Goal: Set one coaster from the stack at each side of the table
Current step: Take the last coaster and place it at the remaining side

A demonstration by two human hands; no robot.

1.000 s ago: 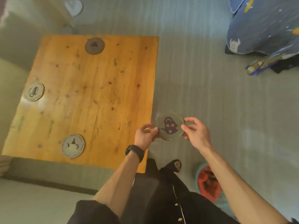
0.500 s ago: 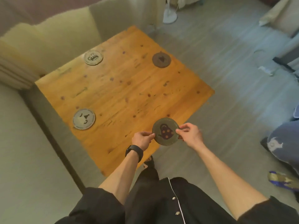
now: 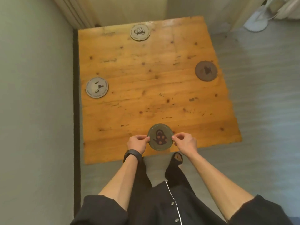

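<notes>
Head view: left hand (image 3: 137, 143) and right hand (image 3: 186, 142) pinching teapot coaster (image 3: 160, 137) at bench (image 3: 146, 75) six o'clock edge.

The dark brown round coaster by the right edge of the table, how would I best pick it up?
The dark brown round coaster lies flat on the wooden table, nearly overhanging its right edge. Probably come from the right and pinch the rim there, thumb on top.
</notes>
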